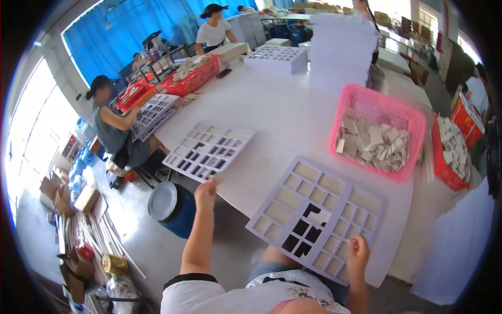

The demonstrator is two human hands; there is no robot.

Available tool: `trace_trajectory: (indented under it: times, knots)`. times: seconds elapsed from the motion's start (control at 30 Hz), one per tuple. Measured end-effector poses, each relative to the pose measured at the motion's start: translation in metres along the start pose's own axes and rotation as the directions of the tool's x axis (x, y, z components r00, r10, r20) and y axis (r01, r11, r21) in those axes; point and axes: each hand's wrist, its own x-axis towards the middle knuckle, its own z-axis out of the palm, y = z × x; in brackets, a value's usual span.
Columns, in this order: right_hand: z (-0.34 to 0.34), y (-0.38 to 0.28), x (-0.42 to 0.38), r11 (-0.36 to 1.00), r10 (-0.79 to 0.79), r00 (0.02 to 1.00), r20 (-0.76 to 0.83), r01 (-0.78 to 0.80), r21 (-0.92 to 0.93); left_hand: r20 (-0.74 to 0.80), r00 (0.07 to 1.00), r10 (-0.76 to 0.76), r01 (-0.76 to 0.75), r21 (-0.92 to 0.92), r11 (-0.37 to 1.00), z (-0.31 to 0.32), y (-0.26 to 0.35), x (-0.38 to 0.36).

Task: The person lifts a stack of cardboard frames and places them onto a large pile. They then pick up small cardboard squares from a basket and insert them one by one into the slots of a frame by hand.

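Note:
Nearest me, a white panel with rectangular openings (316,220) lies on the table and juts over its front edge. Beige pieces fill many openings; several in the middle show black. My right hand (358,254) is over its right side, fingers pinched together; whatever is between them is too small to make out. A second such white panel (208,149) rests farther left, also past the table edge, with beige pieces along its far rows. At its near edge my left hand (205,194) is closed, fingertips on the rim.
On the right of the white table (282,120) stands a pink basket (340,104) of beige pieces. Red baskets (196,76) and a white stack (340,52) stand farther back. A blue drum (180,209) is below the left edge. A seated person (112,112) handles similar panels.

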Motion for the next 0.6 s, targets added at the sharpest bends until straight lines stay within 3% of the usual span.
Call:
trace_trajectory:
  times: [0.03, 0.1, 0.13, 0.2, 0.23, 0.33, 0.4, 0.43, 0.47, 0.5, 0.57, 0.6]
  knots:
    - [0.011, -0.011, 0.007, 0.998, -0.037, 0.999, 0.04, 0.035, 0.053, 0.026, 0.994, -0.11, 0.112, -0.124, 0.986, 0.019, -0.006, -0.032]
    - [0.041, -0.023, 0.021, 0.973, -0.084, 0.986, 0.147, 0.049, 0.227, 0.086, 0.967, -0.241, 0.247, -0.065, 0.967, 0.058, -0.012, -0.117]
    - [0.06, -0.021, 0.026, 0.94, -0.097, 0.972, 0.214, 0.019, 0.341, 0.201, 0.933, -0.298, 0.321, -0.093, 0.943, 0.073, -0.012, -0.163]
    - [0.094, -0.027, 0.035, 0.848, -0.095, 0.922, 0.374, -0.122, 0.515, 0.213, 0.906, -0.367, 0.338, 0.159, 0.928, 0.088, -0.032, -0.234]
    - [0.117, -0.023, 0.039, 0.806, -0.019, 0.9, 0.435, -0.244, 0.539, 0.217, 0.877, -0.43, 0.372, 0.26, 0.891, 0.093, -0.037, -0.263]
    - [0.151, -0.047, 0.038, 0.702, 0.114, 0.791, 0.602, -0.493, 0.514, 0.279, 0.684, -0.674, 0.631, 0.238, 0.739, 0.084, -0.056, -0.3]
    - [0.182, -0.03, 0.027, 0.589, -0.007, 0.887, 0.462, -0.37, 0.718, 0.335, 0.603, -0.724, 0.679, 0.262, 0.686, 0.073, -0.063, -0.303]
    - [0.162, -0.041, 0.026, 0.704, 0.025, 0.858, 0.513, -0.38, 0.601, 0.364, 0.536, -0.761, 0.71, 0.293, 0.64, 0.067, -0.067, -0.305]
    - [0.161, -0.037, 0.024, 0.713, 0.071, 0.865, 0.497, -0.392, 0.581, 0.343, 0.49, -0.801, 0.693, 0.405, 0.597, 0.073, -0.048, -0.308]
    - [0.155, -0.044, 0.021, 0.746, 0.034, 0.93, 0.365, -0.267, 0.61, 0.36, 0.437, -0.824, 0.642, 0.517, 0.566, 0.081, -0.023, -0.307]
    - [0.135, -0.025, 0.02, 0.661, 0.126, 0.937, 0.325, -0.324, 0.677, 0.427, 0.489, -0.76, 0.569, 0.504, 0.65, 0.078, -0.011, -0.298]
    - [0.12, -0.005, 0.019, 0.69, 0.138, 0.96, 0.242, -0.268, 0.673, 0.445, 0.523, -0.727, 0.587, 0.43, 0.686, 0.08, -0.009, -0.293]
